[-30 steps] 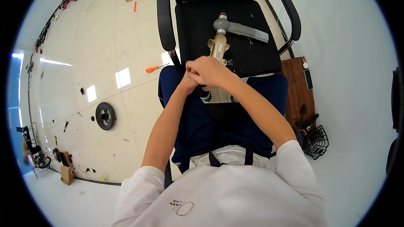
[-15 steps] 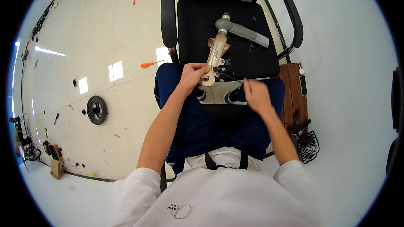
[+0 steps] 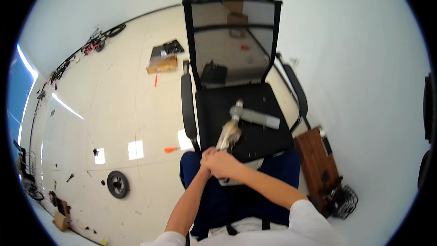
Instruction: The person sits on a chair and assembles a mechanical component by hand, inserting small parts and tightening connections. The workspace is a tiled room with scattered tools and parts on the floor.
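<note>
On the black office chair's seat (image 3: 214, 105) in front of me lies a beige metal frame part (image 3: 230, 132) with a grey round joint and a flat grey arm (image 3: 259, 117) angling off to the right. My left hand (image 3: 205, 160) is closed at the near end of the beige part, its fingers partly covered. Right against it, my right hand (image 3: 225, 166) is closed over the same end, and whatever its fingers grip is hidden. Both hands sit at the seat's front edge, above my lap, and look slightly blurred.
An orange-handled screwdriver (image 3: 170, 149) and a black wheel (image 3: 118, 184) lie on the tiled floor to the left. Farther off is a cardboard box (image 3: 163, 65). A dark bag (image 3: 214, 73) rests against the chair's backrest. To the right are a brown wooden board (image 3: 314, 155) and a black wire basket (image 3: 347, 202).
My right hand has moved left, from apart beside the beige part to against my left hand. The view has tilted up, showing the whole backrest.
</note>
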A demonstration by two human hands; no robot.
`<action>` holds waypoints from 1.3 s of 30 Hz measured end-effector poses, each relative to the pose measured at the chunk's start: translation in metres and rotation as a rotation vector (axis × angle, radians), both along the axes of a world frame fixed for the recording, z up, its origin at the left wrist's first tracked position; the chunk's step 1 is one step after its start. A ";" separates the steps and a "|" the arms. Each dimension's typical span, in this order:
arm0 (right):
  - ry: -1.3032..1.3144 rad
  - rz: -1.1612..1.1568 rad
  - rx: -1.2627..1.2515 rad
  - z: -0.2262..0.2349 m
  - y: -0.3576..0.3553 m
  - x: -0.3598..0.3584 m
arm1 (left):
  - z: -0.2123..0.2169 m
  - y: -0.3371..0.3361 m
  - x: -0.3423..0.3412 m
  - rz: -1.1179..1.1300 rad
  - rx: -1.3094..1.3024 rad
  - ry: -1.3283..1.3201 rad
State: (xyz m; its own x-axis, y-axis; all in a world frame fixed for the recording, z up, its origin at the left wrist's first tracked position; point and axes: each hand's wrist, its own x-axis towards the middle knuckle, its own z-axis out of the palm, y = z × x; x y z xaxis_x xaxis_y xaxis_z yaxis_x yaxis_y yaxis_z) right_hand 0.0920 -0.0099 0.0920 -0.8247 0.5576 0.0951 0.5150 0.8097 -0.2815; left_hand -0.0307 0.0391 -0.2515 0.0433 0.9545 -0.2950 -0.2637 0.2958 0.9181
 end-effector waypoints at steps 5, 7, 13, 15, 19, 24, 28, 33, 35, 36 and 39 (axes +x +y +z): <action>-0.019 -0.032 -0.182 -0.016 0.007 0.033 | 0.105 0.000 0.018 -0.143 1.252 1.133; -0.099 -0.060 -0.378 -0.018 -0.005 0.037 | 0.161 -0.027 0.007 -0.546 0.702 0.785; 0.289 -0.060 -0.256 -0.016 -0.036 0.075 | 0.268 -0.054 -0.007 -0.565 -0.247 -0.027; 0.267 -0.093 -0.252 -0.012 -0.030 0.081 | 0.281 -0.051 -0.003 -0.604 -0.251 0.098; 0.231 -0.060 -0.187 -0.011 -0.020 0.078 | 0.271 -0.050 0.001 -0.617 -0.166 0.046; 0.193 -0.236 -0.176 -0.008 -0.016 0.078 | 0.245 -0.076 0.029 -0.546 -0.150 -0.118; 0.302 -0.410 -0.238 -0.011 0.019 0.068 | 0.247 -0.075 0.035 -0.554 -0.158 0.005; 0.567 -0.887 -0.578 -0.036 0.076 0.099 | 0.251 -0.066 0.023 -0.432 -0.190 -0.055; 0.700 -0.980 -0.646 -0.060 0.075 0.134 | 0.258 -0.061 0.011 -0.362 -0.220 -0.080; 0.691 -0.995 -0.648 -0.066 0.064 0.147 | 0.259 -0.058 0.006 -0.321 -0.235 -0.095; 0.640 -0.992 -0.591 -0.064 -0.002 0.152 | 0.252 -0.058 0.005 -0.335 -0.201 -0.077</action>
